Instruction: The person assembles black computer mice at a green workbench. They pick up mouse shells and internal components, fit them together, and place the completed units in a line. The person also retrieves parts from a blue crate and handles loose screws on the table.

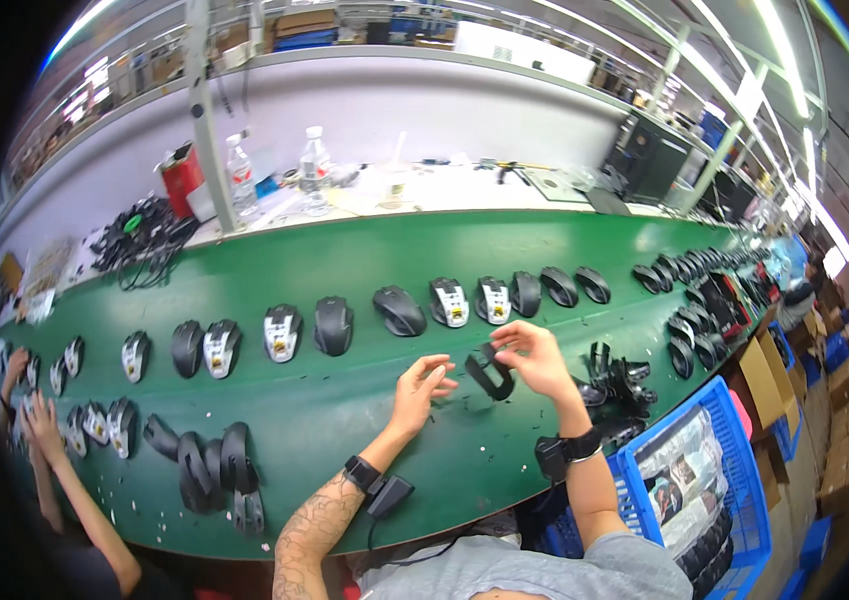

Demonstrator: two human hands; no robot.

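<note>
My right hand (535, 358) holds a thin black curved plastic mouse part (488, 374) over the green conveyor belt (365, 250). My left hand (419, 387) hovers just left of it with fingers apart and nothing in them. Both wrists carry black bands with small devices. A row of computer mice (400, 310), some black on top and some turned over with white undersides, lies across the belt beyond my hands. A pile of black plastic parts (617, 380) sits to the right of my right hand.
A blue crate (735, 470) holding bagged parts stands at my right. More black shells (215, 465) lie at the lower left. Another person's hands (35, 415) work at the far left. Bottles (243, 180) and cables sit on the white shelf behind.
</note>
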